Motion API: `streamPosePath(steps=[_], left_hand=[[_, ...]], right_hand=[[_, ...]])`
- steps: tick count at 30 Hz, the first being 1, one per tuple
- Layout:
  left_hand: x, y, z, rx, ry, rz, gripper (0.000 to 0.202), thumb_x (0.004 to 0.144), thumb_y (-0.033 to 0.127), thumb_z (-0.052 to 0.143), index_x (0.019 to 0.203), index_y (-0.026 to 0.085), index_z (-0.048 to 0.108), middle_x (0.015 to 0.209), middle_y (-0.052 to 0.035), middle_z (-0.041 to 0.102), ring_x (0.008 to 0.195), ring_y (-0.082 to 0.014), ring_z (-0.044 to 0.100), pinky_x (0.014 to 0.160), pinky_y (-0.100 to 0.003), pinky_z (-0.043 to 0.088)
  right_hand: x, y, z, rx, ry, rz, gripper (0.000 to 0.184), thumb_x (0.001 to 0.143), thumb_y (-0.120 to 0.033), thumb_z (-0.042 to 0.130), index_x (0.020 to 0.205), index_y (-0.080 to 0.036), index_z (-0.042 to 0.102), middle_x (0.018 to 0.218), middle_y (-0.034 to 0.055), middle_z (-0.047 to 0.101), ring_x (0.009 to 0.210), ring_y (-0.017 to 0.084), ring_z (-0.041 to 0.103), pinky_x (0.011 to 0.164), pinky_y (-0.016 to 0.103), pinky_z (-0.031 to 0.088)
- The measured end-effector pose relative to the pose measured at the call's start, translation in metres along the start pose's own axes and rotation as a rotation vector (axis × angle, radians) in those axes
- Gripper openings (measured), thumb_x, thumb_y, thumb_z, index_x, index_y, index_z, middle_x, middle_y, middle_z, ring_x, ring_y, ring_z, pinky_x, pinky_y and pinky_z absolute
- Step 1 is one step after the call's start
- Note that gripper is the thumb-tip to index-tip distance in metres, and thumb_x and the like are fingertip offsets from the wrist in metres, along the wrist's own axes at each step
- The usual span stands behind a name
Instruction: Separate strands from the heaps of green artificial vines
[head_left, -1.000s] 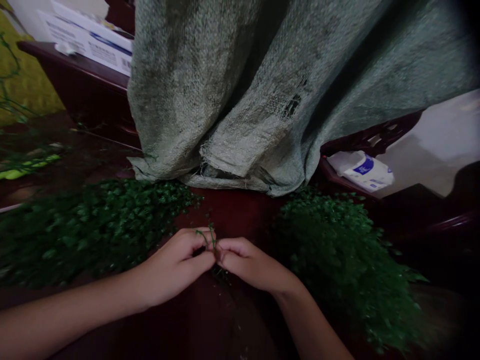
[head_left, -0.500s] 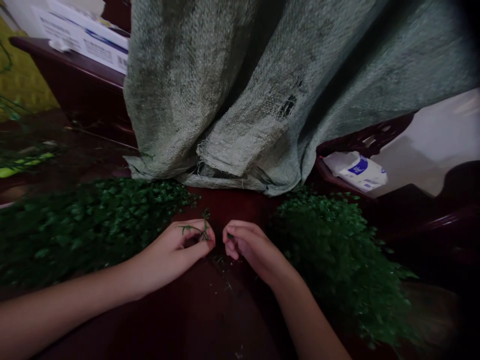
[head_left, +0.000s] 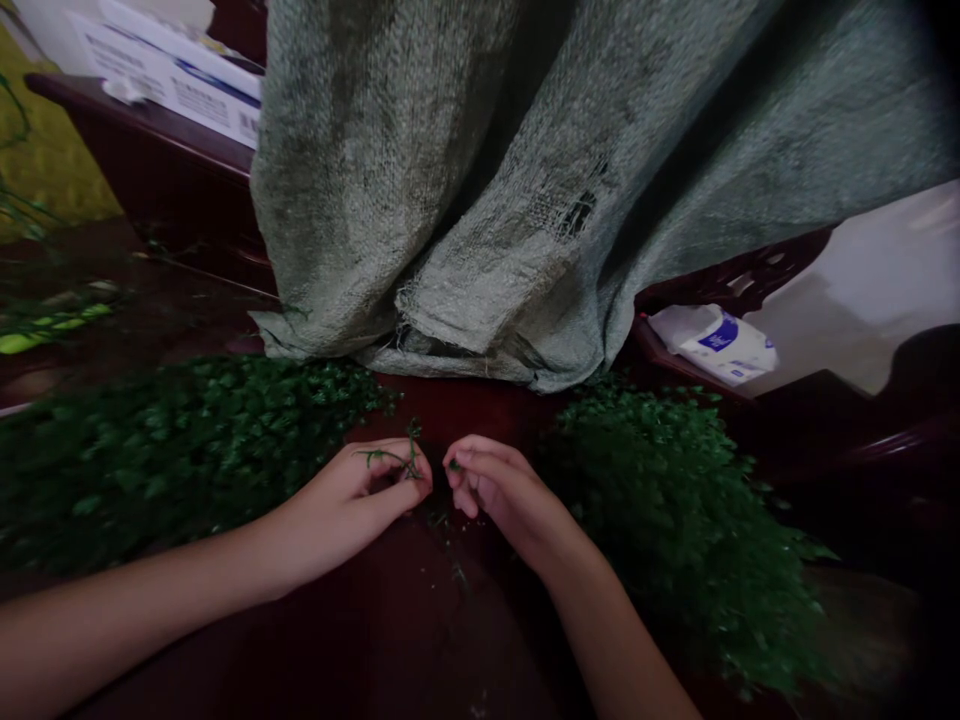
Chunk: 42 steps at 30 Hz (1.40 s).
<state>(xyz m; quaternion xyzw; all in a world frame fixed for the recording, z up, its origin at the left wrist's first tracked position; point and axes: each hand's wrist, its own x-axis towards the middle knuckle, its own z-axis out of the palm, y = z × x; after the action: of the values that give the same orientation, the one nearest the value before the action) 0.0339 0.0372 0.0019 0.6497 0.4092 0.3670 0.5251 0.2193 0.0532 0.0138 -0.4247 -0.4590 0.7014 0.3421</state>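
Pinching a thin green sprig (head_left: 394,460) between thumb and forefinger, the left hand (head_left: 349,500) is resting on the dark red table (head_left: 420,620) just in front of the woven sack (head_left: 525,200). The right hand (head_left: 499,495), with fingers curled narrow, is nipping a tiny green bit (head_left: 454,465) close beside it, probably for fine control. In front of the sack the left heap (head_left: 172,450) and the right heap (head_left: 675,500) of small-leaved greenery are lying, seemingly within easy reach. Behind the sack's left side a white box (head_left: 172,75) is sitting on dark furniture, and at its right a white packet (head_left: 712,342) is lying.
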Motion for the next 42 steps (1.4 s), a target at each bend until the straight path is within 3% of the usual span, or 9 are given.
streamPosePath(steps=[12,20,29,32,36,42], left_hand=[[0.0,-0.002,0.0,-0.026,0.0,-0.024,0.02,0.085,0.031,0.052,0.073,0.019,0.061,0.07,0.0028,0.054,0.066,-0.0134,0.051,0.061,-0.024,0.042],[0.001,-0.001,0.001,-0.036,-0.001,-0.021,0.02,0.085,0.031,0.052,0.073,0.019,0.062,0.07,0.0027,0.055,0.066,-0.0133,0.052,0.061,-0.023,0.043],[0.0,0.006,0.0,-0.097,0.003,-0.065,0.021,0.086,0.034,0.052,0.074,0.02,0.062,0.073,0.0031,0.056,0.068,-0.0125,0.052,0.062,-0.021,0.044],[0.0,0.007,-0.001,-0.139,0.008,-0.077,0.022,0.085,0.033,0.051,0.072,0.02,0.063,0.073,0.0029,0.056,0.068,-0.0127,0.053,0.063,-0.021,0.044],[0.001,0.008,-0.001,-0.209,0.041,-0.136,0.018,0.081,0.033,0.056,0.072,0.02,0.064,0.067,0.0039,0.054,0.064,-0.0125,0.052,0.061,-0.022,0.043],[0.001,0.007,-0.002,-0.271,0.041,-0.188,0.01,0.076,0.026,0.058,0.071,0.019,0.064,0.07,0.0018,0.063,0.067,-0.0148,0.055,0.062,-0.023,0.042]], right_hand=[[0.001,-0.001,-0.002,0.095,0.002,-0.007,0.01,0.073,-0.018,0.063,0.083,-0.014,0.064,0.078,0.0045,0.071,0.048,0.007,0.053,0.054,0.022,0.039],[0.0,-0.002,0.002,0.117,0.06,0.001,0.017,0.073,-0.024,0.07,0.078,-0.017,0.055,0.083,0.0035,0.072,0.048,0.007,0.056,0.057,0.022,0.042],[0.0,-0.002,0.004,0.112,0.102,-0.025,0.016,0.075,-0.03,0.068,0.083,-0.018,0.061,0.106,0.0054,0.067,0.066,0.012,0.064,0.072,0.029,0.047],[-0.002,-0.004,0.006,0.016,0.13,-0.101,0.013,0.075,-0.03,0.067,0.08,-0.018,0.062,0.089,0.0015,0.066,0.065,0.011,0.059,0.07,0.027,0.045],[-0.011,-0.007,0.011,-0.258,0.095,-0.213,0.014,0.072,-0.024,0.07,0.07,-0.019,0.058,0.061,-0.0048,0.051,0.058,0.01,0.045,0.057,0.023,0.036],[-0.019,-0.004,0.023,-0.672,-0.052,-0.43,0.009,0.076,-0.014,0.065,0.079,-0.022,0.068,0.07,-0.0018,0.054,0.063,0.011,0.049,0.06,0.025,0.041]])
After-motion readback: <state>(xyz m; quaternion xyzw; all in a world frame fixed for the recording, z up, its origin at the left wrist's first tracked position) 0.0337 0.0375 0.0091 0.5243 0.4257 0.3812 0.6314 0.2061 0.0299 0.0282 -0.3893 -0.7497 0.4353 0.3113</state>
